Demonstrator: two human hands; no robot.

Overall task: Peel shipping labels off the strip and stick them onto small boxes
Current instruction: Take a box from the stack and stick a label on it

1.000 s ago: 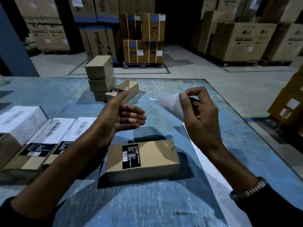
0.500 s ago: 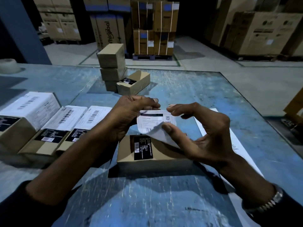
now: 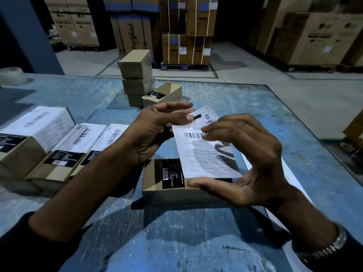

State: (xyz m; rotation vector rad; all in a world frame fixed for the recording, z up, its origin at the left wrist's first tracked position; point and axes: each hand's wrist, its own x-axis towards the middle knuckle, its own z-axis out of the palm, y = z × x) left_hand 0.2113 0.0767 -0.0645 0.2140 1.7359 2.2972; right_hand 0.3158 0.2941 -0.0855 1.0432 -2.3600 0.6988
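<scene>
Three labelled boxes [image 3: 59, 142] are set at the tabletop's [image 3: 284, 122] left. A peeled label [image 3: 204, 152] is pinched by the left hand [image 3: 157, 132] and right hand [image 3: 241, 160] above an unlabelled box [image 3: 157, 183]; sticking remains.

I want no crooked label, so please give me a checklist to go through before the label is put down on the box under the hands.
1. Label free of the strip: ok. The shipping label is held in the air.
2. Grip at both ends: ok. The left hand pinches the top edge; the right hand holds the sides.
3. Box in place: ok. The small box lies flat on the blue table, directly under the label.
4. Top face free: not ok at the left end; a black sticker is there.
5. Label square to the box: not ok, it is tilted.
6. Sticky side clean: cannot tell.
</scene>
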